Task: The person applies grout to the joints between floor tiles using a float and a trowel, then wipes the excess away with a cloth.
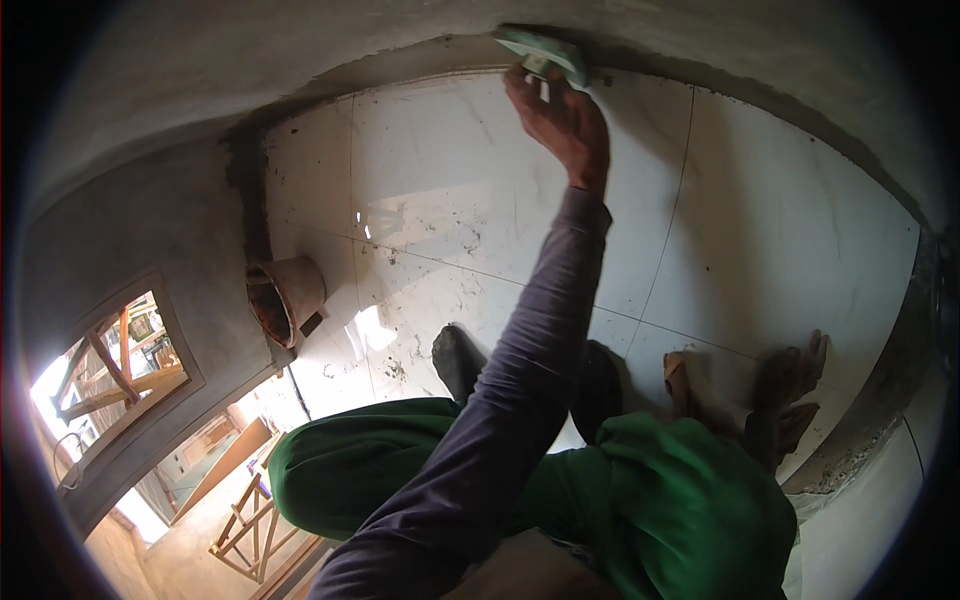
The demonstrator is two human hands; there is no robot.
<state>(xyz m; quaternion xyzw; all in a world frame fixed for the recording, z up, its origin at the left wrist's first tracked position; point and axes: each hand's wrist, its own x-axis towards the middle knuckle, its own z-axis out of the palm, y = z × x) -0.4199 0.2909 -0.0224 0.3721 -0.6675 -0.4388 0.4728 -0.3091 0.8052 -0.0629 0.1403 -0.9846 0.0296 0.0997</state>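
Observation:
My left hand [563, 125] reaches far forward and grips the pale handle of a flat green float [548, 52]. The float presses against the grey plastered wall, low down where it meets the floor. Over on the right, beyond my bent right knee, my right hand [790, 375] is in shadow with its fingers stretched out, at the floor. A brown object [678, 384] lies left of that hand; its kind is unclear. Underfoot are large white tiles [450, 190] with thin dark joints and scattered dirt crumbs.
A dirty bucket [298, 290] lies tipped by the left wall. My dark-covered feet [457, 362] are on the tiles. A window opening [125, 355] and a wooden frame [255, 530] show at lower left. A rough grey ledge [850, 455] borders the right side.

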